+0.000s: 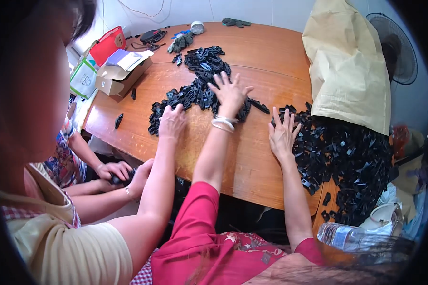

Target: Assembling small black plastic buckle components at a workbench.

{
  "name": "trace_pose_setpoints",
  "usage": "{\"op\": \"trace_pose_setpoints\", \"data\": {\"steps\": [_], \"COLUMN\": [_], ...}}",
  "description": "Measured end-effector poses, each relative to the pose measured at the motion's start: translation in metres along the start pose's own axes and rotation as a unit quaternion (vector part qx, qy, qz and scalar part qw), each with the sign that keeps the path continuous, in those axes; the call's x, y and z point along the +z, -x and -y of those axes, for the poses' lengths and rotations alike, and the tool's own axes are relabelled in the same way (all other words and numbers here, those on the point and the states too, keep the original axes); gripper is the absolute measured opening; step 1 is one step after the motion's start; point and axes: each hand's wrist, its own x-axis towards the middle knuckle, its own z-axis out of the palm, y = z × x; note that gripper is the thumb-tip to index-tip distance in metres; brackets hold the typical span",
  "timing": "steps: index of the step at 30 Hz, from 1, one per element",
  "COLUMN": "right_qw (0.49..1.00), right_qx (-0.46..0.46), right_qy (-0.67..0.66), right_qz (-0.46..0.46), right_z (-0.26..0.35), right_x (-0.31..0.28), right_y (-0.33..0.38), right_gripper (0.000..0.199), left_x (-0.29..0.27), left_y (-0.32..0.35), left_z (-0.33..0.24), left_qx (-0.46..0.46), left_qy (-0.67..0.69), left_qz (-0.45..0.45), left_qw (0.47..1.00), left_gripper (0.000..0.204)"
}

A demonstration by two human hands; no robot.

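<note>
Left hand [230, 92], banded at the wrist with pale bracelets: palm down, fingers fanned wide and gripping nothing, pressed on the right end of the central heap of black plastic pieces [195, 92] in the middle of the wooden table [252, 156]. Right hand [283, 135]: likewise flat and splayed, nothing held, lying at the left margin of a second, larger heap of black pieces [342, 156] spilling from under a beige sack [347, 66] at the table's right end. Co-worker's hand [172, 121], cream-sleeved: resting on the near left edge of the central heap, just beside the left hand. Further items: cardboard box [121, 76] at the far left corner, dark gloves [180, 42] near the back, plastic water bottle [342, 236] low at the right, fan [394, 47] behind the sack. Hazards, as judged: flat sweeping with spread fingers likely to scatter loose pieces, a few already lying stray near the left edge; the larger heap already running over the near right corner, so any push from the right hand liable to send more off the table; the two heaps near enough between the hands to merge if raked together; crowding between the left hand and the co-worker's hand apt to cause bumping or a doubled pull on one clump; sack leaning over the heap, prone to slump and shed more
</note>
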Motion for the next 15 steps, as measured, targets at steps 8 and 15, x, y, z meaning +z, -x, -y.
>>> {"op": "trace_pose_setpoints", "data": {"steps": [8, 15], "right_qw": [0.997, 0.997], "right_qx": [-0.012, -0.044], "right_qy": [0.068, 0.035], "right_qz": [0.043, 0.049], "right_z": [-0.011, 0.016], "right_x": [0.016, 0.006], "right_y": [-0.032, 0.027], "right_gripper": [0.045, 0.044], "left_x": [-0.013, -0.031], "left_y": [0.020, 0.082], "left_z": [0.019, 0.028], "left_qx": [0.077, 0.148], "left_qy": [0.012, 0.030], "left_qz": [0.170, 0.121], "left_qw": [0.982, 0.981], "left_gripper": [0.058, 0.043]}}
